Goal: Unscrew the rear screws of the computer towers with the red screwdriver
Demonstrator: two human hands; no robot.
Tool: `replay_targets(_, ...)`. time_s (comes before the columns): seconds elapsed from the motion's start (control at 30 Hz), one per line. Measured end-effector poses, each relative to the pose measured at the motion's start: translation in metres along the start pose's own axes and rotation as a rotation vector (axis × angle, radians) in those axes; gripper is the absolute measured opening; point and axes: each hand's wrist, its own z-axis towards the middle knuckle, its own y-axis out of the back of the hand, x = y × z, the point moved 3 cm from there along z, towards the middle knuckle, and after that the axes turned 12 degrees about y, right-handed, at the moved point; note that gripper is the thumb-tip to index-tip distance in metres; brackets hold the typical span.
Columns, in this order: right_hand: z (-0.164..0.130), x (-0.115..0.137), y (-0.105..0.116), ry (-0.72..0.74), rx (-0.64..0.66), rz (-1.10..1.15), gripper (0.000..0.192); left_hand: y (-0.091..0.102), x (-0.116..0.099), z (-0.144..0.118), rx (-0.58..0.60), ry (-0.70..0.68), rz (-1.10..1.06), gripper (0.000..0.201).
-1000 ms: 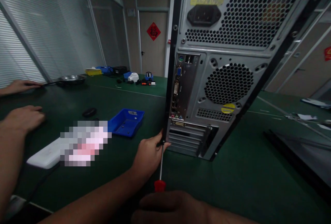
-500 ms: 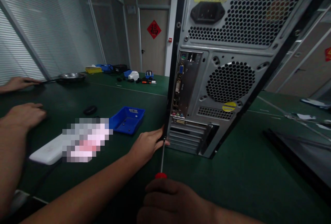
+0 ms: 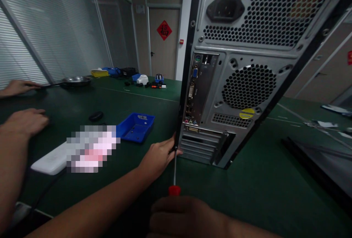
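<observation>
The grey computer case stands upright on the table, its back panel facing me. At its lower left edge, my left hand holds the corner, fingers along the side and thumb round the rear. My right hand is wrapped round a screwdriver, whose red handle shows above the fist. The thin shaft points away from me, and its tip meets a dark screw head at the case's lower left edge, beside my left fingers. My right palm and the lower part of the handle are hidden.
A blue tray with small screws lies left of the case, beside a white object, partly blurred out. At far left another person's hands rest near a pan. A dark panel lies at right.
The case has shifted slightly right in view, with my left hand still at its corner. My right hand and the screwdriver have moved slightly right, and the grip has turned a little.
</observation>
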Motion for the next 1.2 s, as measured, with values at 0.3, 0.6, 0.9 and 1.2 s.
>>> replay_targets(0.3,-0.013,0.004,-0.008,0.019,0.184,-0.021,0.014,0.0,0.0,-0.002,-0.022,-0.013,0.02,0.043)
replay_targets(0.6,-0.027,0.009,-0.012,0.04,0.303,-0.037,0.012,0.0,0.001,-0.002,-0.01,-0.004,-0.016,0.041)
replay_targets(0.9,-0.012,-0.006,-0.002,-0.008,0.059,0.028,0.03,0.002,0.001,0.0,0.017,0.068,-0.158,0.036)
replay_targets(1.2,-0.02,0.012,-0.022,-0.04,0.289,-0.002,0.02,0.005,-0.003,0.002,0.031,0.086,-0.176,0.038)
